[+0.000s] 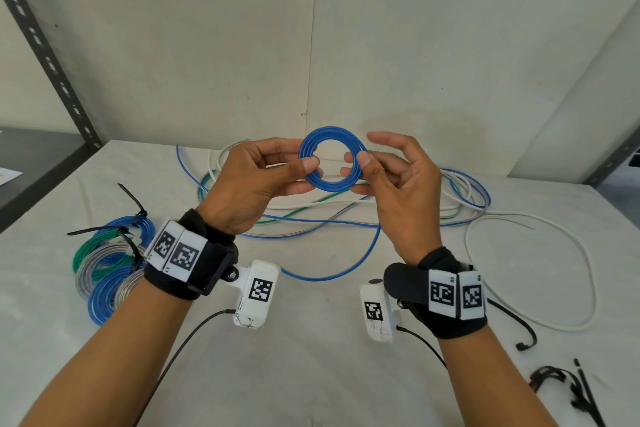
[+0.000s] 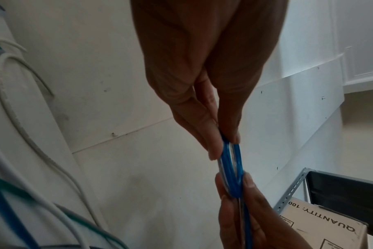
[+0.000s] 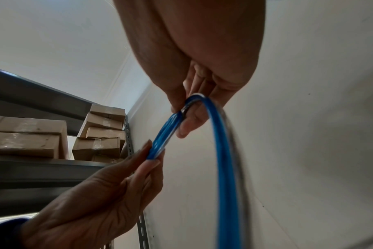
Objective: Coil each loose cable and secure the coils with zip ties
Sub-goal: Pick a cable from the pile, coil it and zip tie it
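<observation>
A small blue cable coil [image 1: 331, 158] is held up above the table between both hands. My left hand [image 1: 304, 166] pinches its left side with thumb and fingers; my right hand [image 1: 358, 160] pinches its right side. The coil [image 2: 231, 170] shows edge-on in the left wrist view, and the coil [image 3: 162, 138] in the right wrist view has a loose blue tail [image 3: 226, 168] hanging down. That tail [image 1: 346, 263] runs to the table. Loose blue, white and green cables [image 1: 460, 198] lie tangled behind. Black zip ties [image 1: 568, 388] lie at the front right.
Finished coils [image 1: 110, 263], blue, green and silver, tied with black zip ties, sit at the left. A long white cable [image 1: 585, 274] loops at the right. A metal shelf post [image 1: 45, 55] stands at the left; cardboard boxes [image 3: 28, 136] fill a shelf.
</observation>
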